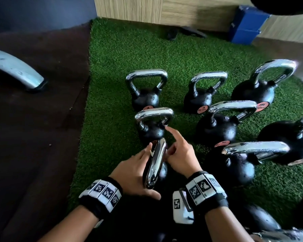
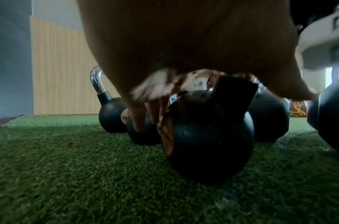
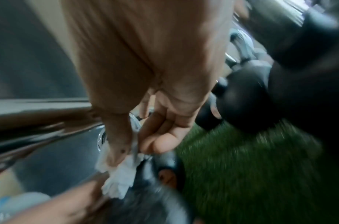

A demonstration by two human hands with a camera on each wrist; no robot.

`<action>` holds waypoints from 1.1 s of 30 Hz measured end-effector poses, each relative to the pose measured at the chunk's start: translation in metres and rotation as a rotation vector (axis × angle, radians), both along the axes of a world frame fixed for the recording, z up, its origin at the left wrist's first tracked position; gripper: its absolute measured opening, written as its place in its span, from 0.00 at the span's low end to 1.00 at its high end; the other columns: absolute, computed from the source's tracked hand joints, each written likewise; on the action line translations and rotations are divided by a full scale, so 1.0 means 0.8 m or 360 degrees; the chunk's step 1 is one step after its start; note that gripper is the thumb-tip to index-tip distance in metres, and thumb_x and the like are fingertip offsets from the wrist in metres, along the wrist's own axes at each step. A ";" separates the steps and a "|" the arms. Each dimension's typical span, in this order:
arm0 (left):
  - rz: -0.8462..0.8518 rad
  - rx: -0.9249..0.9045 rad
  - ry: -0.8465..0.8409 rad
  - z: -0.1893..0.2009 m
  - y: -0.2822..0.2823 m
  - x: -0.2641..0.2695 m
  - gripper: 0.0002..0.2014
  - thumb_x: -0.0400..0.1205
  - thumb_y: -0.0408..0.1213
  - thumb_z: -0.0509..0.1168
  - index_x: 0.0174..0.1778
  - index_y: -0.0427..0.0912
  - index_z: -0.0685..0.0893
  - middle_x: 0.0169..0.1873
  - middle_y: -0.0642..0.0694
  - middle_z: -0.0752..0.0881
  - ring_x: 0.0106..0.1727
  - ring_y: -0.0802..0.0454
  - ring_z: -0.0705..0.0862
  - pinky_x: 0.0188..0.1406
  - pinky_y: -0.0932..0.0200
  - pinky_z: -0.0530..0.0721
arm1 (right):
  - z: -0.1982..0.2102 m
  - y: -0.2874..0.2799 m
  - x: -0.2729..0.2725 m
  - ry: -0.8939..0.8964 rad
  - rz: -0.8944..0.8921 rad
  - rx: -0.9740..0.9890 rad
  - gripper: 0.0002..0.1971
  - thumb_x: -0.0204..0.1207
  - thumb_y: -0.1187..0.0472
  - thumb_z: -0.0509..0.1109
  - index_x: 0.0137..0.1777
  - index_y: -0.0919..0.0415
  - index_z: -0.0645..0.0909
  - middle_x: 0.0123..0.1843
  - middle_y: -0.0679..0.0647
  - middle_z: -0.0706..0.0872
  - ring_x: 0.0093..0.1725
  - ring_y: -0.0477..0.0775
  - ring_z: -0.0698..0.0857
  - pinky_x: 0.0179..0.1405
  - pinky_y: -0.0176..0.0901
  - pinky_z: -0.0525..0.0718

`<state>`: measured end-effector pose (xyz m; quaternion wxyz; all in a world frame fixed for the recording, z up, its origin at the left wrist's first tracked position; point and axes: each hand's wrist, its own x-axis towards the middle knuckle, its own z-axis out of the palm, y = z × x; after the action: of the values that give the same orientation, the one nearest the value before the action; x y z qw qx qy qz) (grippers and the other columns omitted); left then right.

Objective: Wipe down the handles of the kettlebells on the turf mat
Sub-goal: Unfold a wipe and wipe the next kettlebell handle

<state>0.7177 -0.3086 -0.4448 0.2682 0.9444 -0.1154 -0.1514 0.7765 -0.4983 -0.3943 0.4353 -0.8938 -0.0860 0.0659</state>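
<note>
Several black kettlebells with chrome handles stand on the green turf mat [image 1: 121, 58]. The nearest kettlebell [image 2: 209, 136] has its handle [image 1: 156, 163] pointing away from me, between both hands. My left hand [image 1: 135, 172] lies along the handle's left side, with the thumb curled under its near end. My right hand [image 1: 180, 156] is on the right side; its thumb and fingers [image 3: 155, 136] pinch a white tissue [image 3: 118, 177] against the handle, and the index finger points forward. A scrap of the tissue [image 1: 151, 152] shows at the left fingertips.
Other kettlebells stand ahead [image 1: 154, 128], far ahead [image 1: 145, 98] and to the right [image 1: 217, 130], [image 1: 234, 165]. A grey curved machine foot [image 1: 16, 70] rests on dark rubber floor [image 1: 33, 137] to the left. A blue box [image 1: 247, 27] stands by the wood wall.
</note>
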 end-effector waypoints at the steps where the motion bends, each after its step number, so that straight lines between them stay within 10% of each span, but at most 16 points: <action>1: 0.0075 -0.0019 -0.0025 0.003 0.000 -0.005 0.80 0.49 0.87 0.69 0.86 0.59 0.28 0.89 0.63 0.45 0.85 0.52 0.68 0.78 0.40 0.77 | 0.007 -0.001 0.002 -0.0124 0.0134 -0.0071 0.38 0.67 0.67 0.77 0.76 0.38 0.73 0.29 0.47 0.85 0.31 0.44 0.84 0.35 0.26 0.80; 8: 0.0202 0.0207 -0.0316 0.027 -0.001 -0.028 0.73 0.56 0.91 0.58 0.88 0.55 0.33 0.84 0.62 0.58 0.75 0.55 0.79 0.63 0.46 0.87 | 0.037 0.008 0.002 -0.0302 0.0257 -0.0400 0.20 0.70 0.63 0.76 0.62 0.46 0.88 0.43 0.48 0.90 0.43 0.51 0.87 0.51 0.46 0.87; 13: 0.0340 0.0151 -0.0402 0.030 0.023 -0.039 0.51 0.65 0.82 0.63 0.84 0.66 0.60 0.68 0.70 0.75 0.61 0.65 0.85 0.56 0.51 0.89 | 0.043 -0.005 -0.011 -0.0120 0.0069 -0.0594 0.25 0.68 0.63 0.75 0.66 0.45 0.86 0.53 0.53 0.91 0.53 0.56 0.88 0.53 0.44 0.88; 17: 0.0375 0.0061 -0.0382 0.037 0.039 -0.034 0.25 0.71 0.72 0.67 0.58 0.63 0.87 0.48 0.66 0.86 0.49 0.65 0.86 0.50 0.53 0.88 | 0.048 -0.013 -0.033 -0.0053 -0.0037 -0.0713 0.11 0.68 0.62 0.76 0.50 0.51 0.88 0.42 0.52 0.88 0.48 0.58 0.89 0.38 0.39 0.79; 22: 0.0449 0.0058 -0.0275 0.044 0.039 -0.025 0.16 0.72 0.64 0.75 0.30 0.59 0.82 0.35 0.64 0.88 0.39 0.67 0.84 0.40 0.65 0.79 | 0.050 -0.013 -0.047 -0.0052 -0.0074 -0.0783 0.02 0.70 0.64 0.72 0.41 0.59 0.83 0.37 0.52 0.83 0.37 0.57 0.82 0.34 0.41 0.80; 26: 0.0466 0.0234 -0.0067 0.058 0.033 -0.025 0.16 0.73 0.67 0.73 0.35 0.58 0.84 0.39 0.58 0.89 0.42 0.61 0.87 0.44 0.55 0.86 | 0.064 -0.019 -0.045 0.0058 0.0041 -0.0742 0.09 0.71 0.64 0.73 0.51 0.57 0.86 0.48 0.55 0.87 0.48 0.58 0.87 0.47 0.46 0.89; 30: 0.0366 0.0542 0.0081 0.095 0.037 -0.018 0.29 0.75 0.59 0.75 0.74 0.66 0.80 0.66 0.61 0.86 0.65 0.55 0.86 0.61 0.54 0.86 | 0.094 -0.040 -0.041 0.0148 0.0174 -0.0638 0.16 0.69 0.63 0.74 0.58 0.56 0.88 0.55 0.58 0.90 0.56 0.60 0.89 0.56 0.46 0.89; 33: 0.0464 0.0515 0.0125 0.136 0.044 -0.011 0.31 0.78 0.51 0.74 0.79 0.61 0.77 0.65 0.65 0.85 0.59 0.63 0.87 0.60 0.61 0.85 | 0.122 -0.055 -0.041 0.0063 0.0120 -0.0431 0.12 0.70 0.61 0.74 0.54 0.56 0.89 0.53 0.55 0.91 0.55 0.57 0.88 0.53 0.43 0.86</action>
<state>0.7087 -0.2734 -0.3357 0.1365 0.9752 0.0587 -0.1642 0.7439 -0.5425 -0.2965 0.3095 -0.9390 -0.1012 0.1108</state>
